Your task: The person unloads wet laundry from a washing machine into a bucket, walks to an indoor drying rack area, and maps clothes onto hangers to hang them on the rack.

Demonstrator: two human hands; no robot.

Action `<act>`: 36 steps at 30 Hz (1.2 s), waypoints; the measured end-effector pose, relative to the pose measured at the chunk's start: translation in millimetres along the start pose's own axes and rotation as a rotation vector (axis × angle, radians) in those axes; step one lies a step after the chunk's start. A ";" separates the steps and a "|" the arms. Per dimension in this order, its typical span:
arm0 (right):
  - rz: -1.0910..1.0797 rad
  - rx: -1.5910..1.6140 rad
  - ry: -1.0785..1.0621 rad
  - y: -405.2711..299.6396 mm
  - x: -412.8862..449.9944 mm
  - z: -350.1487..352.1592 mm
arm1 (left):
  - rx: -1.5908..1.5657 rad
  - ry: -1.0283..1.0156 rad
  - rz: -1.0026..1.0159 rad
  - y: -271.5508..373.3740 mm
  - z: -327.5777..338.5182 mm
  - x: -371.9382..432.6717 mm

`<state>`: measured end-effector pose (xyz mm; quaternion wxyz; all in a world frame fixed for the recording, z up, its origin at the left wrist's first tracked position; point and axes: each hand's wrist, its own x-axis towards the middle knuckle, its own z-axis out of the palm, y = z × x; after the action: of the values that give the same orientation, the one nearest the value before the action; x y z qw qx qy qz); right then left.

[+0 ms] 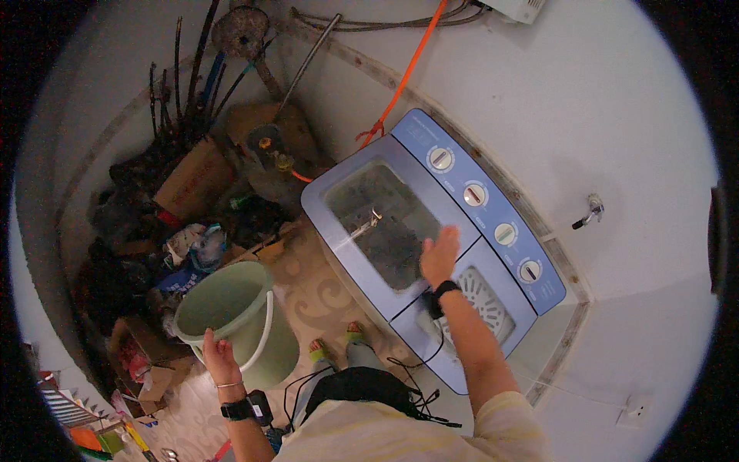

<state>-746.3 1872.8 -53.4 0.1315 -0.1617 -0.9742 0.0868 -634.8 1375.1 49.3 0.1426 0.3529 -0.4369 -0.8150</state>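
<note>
My left hand (pixel 219 358) grips the rim of a pale green plastic bucket (pixel 277 341), with a finger or thumb over the edge. The bucket's mouth faces up and I see nothing inside it. Its white handle (pixel 262 335) hangs down over the side. My right hand (pixel 441 257) is held flat above a blue-grey twin-tub washing machine (pixel 361 271), holding nothing. It is over the see-through wash lid (pixel 381 231), near the seam with the spin-side lid (pixel 482 306); whether it touches the lid I cannot tell. Both lids are down.
Four-knob panel aside, a wall tap (pixel 592 211) and a socket (pixel 632 410) are on the right wall. An orange hose (pixel 410 69) runs behind the machine. Cardboard boxes (pixel 196 179), bags and sticks (pixel 179 86) fill the left corner. Dangling cables (pixel 424 361) hang near my right forearm.
</note>
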 end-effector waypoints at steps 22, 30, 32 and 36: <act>-0.116 0.012 0.035 -3.2 73.6 -2.4 | -0.085 0.066 -0.088 -4.6 -10.8 -20.2; -0.557 0.242 -0.313 -154.6 142.4 29.9 | -0.028 0.136 -0.022 1.9 -35.8 -23.4; -0.835 0.200 -0.125 -158.5 98.7 56.8 | -0.014 0.106 -0.042 7.4 -40.8 -14.2; -0.586 0.394 -0.235 -165.0 97.6 10.5 | -0.009 0.214 -0.004 22.1 -37.0 -30.7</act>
<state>-886.7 1750.5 -6.2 0.0668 0.1636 -0.9522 0.2492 -588.8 1356.3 67.4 0.1886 0.4382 -0.4146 -0.7749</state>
